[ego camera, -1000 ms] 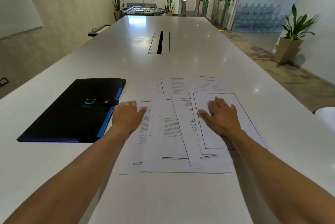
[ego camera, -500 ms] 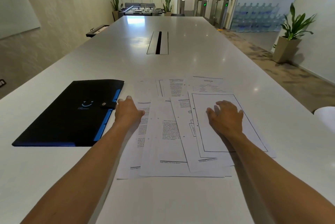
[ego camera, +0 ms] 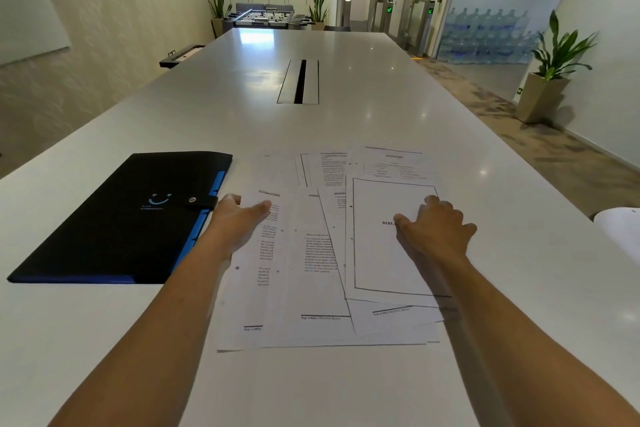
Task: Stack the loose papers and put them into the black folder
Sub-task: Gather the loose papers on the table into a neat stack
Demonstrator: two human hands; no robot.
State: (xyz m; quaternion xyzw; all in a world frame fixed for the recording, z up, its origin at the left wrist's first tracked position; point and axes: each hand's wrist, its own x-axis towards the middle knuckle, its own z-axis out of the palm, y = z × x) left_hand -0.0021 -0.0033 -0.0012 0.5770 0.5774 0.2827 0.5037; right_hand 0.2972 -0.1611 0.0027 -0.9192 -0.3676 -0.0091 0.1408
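Several loose printed papers (ego camera: 311, 274) lie fanned and overlapping on the white table (ego camera: 311, 388) in front of me. The black folder (ego camera: 121, 222) with a blue edge and a snap strap lies closed to their left. My left hand (ego camera: 235, 219) rests on the left edge of the papers, right beside the folder's strap, thumb out over a sheet. On the top right sheet, a bordered page, my right hand (ego camera: 436, 229) presses with its fingers curled. Neither hand has lifted a sheet.
A long cable slot (ego camera: 299, 80) is set into the table further ahead. A white object (ego camera: 620, 229) pokes in at the right edge. A potted plant (ego camera: 550, 80) stands on the floor to the right.
Both hands have slid a little over the papers. My right hand's fingers went from flat to curled, uncovering printed letters on the bordered page. The view has tilted slightly.
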